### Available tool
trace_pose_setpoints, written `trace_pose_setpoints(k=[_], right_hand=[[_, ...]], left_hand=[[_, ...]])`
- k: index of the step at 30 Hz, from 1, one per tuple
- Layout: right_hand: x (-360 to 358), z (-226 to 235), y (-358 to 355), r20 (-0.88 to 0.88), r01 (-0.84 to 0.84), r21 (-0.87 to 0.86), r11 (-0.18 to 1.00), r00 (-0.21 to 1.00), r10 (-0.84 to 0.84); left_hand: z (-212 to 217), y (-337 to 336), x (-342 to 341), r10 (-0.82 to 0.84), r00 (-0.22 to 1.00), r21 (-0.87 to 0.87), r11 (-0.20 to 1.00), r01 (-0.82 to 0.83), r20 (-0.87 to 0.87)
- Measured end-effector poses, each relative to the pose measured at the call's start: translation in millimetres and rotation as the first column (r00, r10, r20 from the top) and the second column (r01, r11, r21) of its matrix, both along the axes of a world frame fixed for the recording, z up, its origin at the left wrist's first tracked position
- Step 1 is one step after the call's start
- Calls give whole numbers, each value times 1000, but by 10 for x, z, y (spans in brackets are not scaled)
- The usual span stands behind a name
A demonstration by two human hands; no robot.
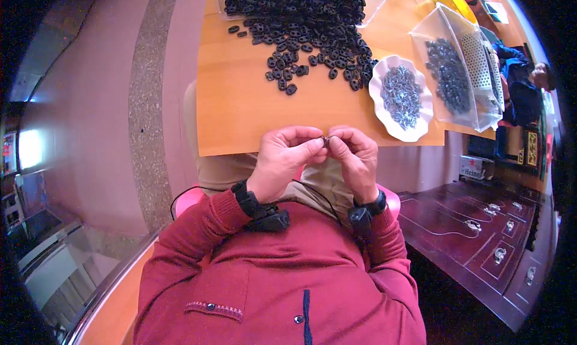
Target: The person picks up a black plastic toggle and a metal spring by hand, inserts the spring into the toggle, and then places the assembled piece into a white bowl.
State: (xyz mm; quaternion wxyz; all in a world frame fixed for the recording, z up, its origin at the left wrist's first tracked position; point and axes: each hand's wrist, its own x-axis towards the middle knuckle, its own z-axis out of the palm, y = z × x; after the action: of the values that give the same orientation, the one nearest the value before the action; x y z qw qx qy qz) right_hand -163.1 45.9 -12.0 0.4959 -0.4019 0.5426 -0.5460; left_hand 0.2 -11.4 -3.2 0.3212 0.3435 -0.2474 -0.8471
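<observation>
Close in front of my body, at the table's near edge, my left hand (281, 160) and my right hand (358, 160) meet fingertip to fingertip. Both pinch a small dark piece (326, 140) between thumbs and forefingers; the fingers cover most of it, and its exact kind is too small to make out. On the table beyond lies a large heap of small black oval pieces with holes (300, 29), some scattered toward me. To the right of my hands, a white wavy-rimmed dish (380, 107) holds many tiny shiny metal parts (401, 95), perhaps springs.
The wooden table (234, 104) ends just before my hands. A clear plastic box (466, 113) with dark grey pieces stands right of the dish, beside a perforated white basket (478, 62). A yellow container (455, 3) is farther back. Dark red panelled furniture (457, 237) stands at right.
</observation>
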Motion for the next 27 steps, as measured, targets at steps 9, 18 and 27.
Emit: trace_pose_setpoints(k=[9, 18, 27], right_hand=[[-1, 13, 6, -3, 3, 8, 1000, 1000, -3], [-4, 29, 2, -13, -24, 3, 1000, 1000, 24], [11, 114, -16, -69, -26, -7, 1000, 997, 25]], left_hand=[[8, 2, 4, -7, 1000, -15, 1000, 7, 2], [-15, 5, 7, -15, 1000, -42, 999, 16, 15], [-31, 6, 1, -19, 999, -68, 997, 21, 30]])
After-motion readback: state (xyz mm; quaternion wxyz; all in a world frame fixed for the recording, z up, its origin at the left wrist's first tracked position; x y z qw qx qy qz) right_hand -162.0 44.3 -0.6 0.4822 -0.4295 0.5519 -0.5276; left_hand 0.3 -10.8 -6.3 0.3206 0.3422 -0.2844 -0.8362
